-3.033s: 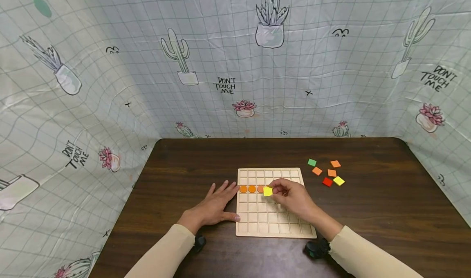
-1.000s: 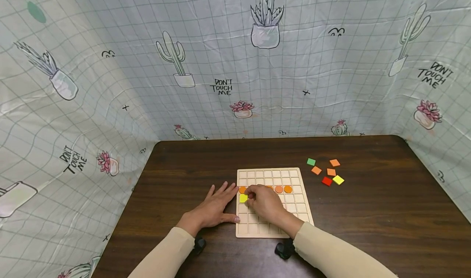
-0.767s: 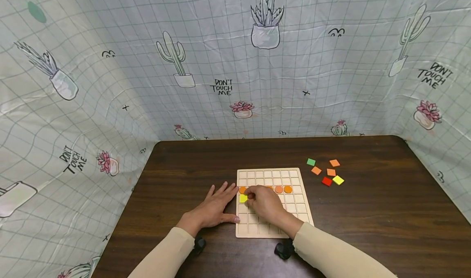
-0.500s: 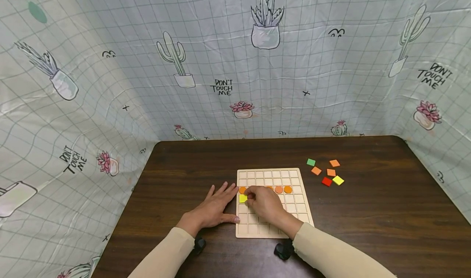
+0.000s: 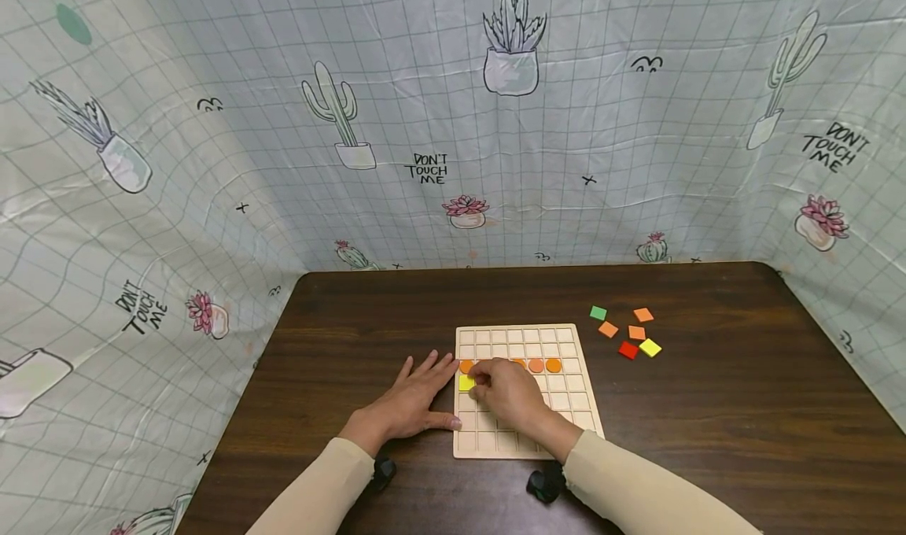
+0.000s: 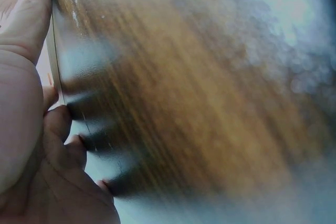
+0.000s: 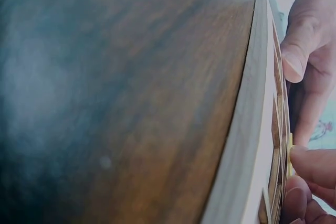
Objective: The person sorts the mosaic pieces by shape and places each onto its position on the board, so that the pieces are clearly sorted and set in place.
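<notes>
A wooden grid board (image 5: 580,421) lies on the table in the head view. My left hand (image 5: 406,401) rests flat with spread fingers at its left edge, the thumb on the rim. My right hand (image 5: 515,393) reaches across the board and pinches a yellow square tile (image 5: 465,382) at the leftmost column, just below the row of orange discs. An orange disc (image 5: 466,367) shows left of the right hand and others (image 5: 554,366) to its right; the hand covers the row's middle. From the right wrist, only a yellow sliver of the tile (image 7: 291,153) shows by the fingertips.
Right of the board's far corner lie loose square tiles: a green one (image 5: 598,313), a red one (image 5: 628,350), a yellow one (image 5: 650,348) and several orange ones (image 5: 637,333). The dark wooden table (image 5: 743,409) ends at a printed curtain (image 5: 566,126).
Over three seconds my right hand has carried the yellow tile leftward and down to the leftmost column. In the last half second the tile shifted slightly left. My left hand stayed put.
</notes>
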A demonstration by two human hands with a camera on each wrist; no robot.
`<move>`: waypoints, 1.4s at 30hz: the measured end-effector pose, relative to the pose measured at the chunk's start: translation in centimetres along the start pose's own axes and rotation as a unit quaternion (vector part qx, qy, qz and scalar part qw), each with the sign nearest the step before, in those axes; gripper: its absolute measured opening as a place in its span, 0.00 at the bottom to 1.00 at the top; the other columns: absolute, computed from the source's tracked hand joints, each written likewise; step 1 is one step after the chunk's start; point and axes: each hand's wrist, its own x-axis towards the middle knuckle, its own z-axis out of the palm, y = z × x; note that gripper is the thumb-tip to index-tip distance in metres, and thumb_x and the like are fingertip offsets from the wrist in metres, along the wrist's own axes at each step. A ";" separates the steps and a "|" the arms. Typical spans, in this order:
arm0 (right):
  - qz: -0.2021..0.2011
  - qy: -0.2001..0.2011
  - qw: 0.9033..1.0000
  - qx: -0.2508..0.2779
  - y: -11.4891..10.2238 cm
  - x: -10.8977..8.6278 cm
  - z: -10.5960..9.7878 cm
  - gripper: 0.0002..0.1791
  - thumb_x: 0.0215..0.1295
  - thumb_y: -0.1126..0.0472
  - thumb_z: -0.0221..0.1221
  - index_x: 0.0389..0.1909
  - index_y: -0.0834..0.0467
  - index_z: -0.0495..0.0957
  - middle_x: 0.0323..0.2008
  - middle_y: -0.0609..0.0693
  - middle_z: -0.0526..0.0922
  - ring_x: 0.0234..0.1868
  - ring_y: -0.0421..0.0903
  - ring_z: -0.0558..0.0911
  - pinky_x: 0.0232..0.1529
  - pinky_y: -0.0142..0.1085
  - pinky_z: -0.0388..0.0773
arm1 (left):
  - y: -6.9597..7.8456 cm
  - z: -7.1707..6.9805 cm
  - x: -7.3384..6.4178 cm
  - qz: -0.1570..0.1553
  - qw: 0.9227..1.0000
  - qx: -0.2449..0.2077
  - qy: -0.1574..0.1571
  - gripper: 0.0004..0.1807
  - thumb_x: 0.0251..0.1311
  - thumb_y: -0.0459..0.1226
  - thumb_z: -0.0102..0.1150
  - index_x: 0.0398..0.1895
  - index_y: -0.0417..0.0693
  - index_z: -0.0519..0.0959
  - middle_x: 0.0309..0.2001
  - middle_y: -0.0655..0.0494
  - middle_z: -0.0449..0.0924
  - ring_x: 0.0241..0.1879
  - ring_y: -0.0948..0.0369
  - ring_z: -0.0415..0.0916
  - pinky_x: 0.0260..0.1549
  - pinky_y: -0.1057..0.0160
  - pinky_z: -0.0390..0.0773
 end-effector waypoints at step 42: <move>0.052 0.029 0.991 0.119 2.2 -0.4 -3.8 0.10 0.66 0.64 0.72 0.47 0.59 0.89 0.33 0.45 0.87 0.31 0.39 0.79 0.31 0.31 0.76 | 0.0 0.0 0.1 -0.003 1.000 0.003 -0.002 0.54 0.66 0.61 0.65 0.87 0.51 0.51 0.87 0.54 0.45 0.87 0.49 0.36 0.82 0.36 0.33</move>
